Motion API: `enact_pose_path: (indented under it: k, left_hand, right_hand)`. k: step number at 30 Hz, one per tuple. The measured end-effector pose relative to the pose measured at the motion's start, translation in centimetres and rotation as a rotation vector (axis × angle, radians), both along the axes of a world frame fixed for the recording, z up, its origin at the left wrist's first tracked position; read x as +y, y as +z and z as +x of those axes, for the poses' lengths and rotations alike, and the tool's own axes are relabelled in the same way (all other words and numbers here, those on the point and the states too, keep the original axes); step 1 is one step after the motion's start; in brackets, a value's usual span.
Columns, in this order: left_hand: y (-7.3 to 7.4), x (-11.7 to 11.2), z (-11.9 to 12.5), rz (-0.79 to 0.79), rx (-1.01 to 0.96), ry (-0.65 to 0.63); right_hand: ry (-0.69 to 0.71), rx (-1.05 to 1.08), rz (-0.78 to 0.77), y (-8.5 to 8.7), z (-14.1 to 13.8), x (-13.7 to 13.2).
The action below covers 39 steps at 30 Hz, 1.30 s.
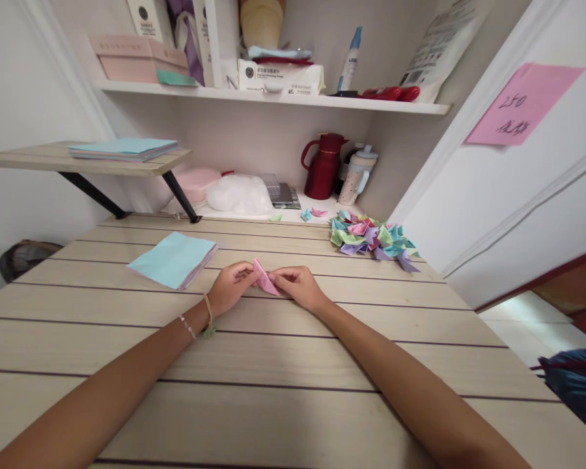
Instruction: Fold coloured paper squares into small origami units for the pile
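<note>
A small pink folded paper piece (264, 278) sits between both my hands over the middle of the wooden table (273, 378). My left hand (230, 286) pinches its left side with curled fingers. My right hand (295, 284) pinches its right side, fingers closed on it. A stack of square paper sheets (174, 259), light blue on top, lies just left of my left hand. A heap of folded paper pieces (371, 238) in green, pink, blue and purple lies at the far right of the table.
A red jug (323, 166) and a pale bottle (358, 174) stand at the back by the wall. A side shelf (78, 159) carries blue paper. An upper shelf (273, 96) holds boxes. A pink note (522, 104) hangs on the door.
</note>
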<state>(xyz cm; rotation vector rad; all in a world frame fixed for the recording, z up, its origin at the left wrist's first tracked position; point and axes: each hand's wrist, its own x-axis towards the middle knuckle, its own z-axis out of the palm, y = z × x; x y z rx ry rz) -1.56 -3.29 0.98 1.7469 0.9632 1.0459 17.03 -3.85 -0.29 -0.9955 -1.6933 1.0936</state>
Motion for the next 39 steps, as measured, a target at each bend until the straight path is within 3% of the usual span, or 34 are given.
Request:
enact_pose_path:
  k: [14,20,24,30,39]
  left_hand:
    - [-0.3,0.1,-0.3,0.183,0.220,0.045]
    - [0.1,-0.3,-0.2,0.264,0.230,0.090]
    - [0.1,-0.4,-0.2,0.238,0.175,0.090]
    - [-0.3,-0.6,-0.2,0.180,0.102,0.080]
    - [0.1,-1.2,0.2,0.346,0.242,0.098]
  right_hand:
    - [-0.004,-0.019,0.020,-0.2,-0.2,0.1]
    - [0.034,0.024,-0.015,-0.1,-0.3,-0.2]
    - [0.028,0.011,0.006,0.0,-0.4,-0.4]
    - [-0.037,-0.081,0.092,0.1,-1.0,-1.0]
    - [-0.132,-0.475,0.382,1.2,-1.8,-2.5]
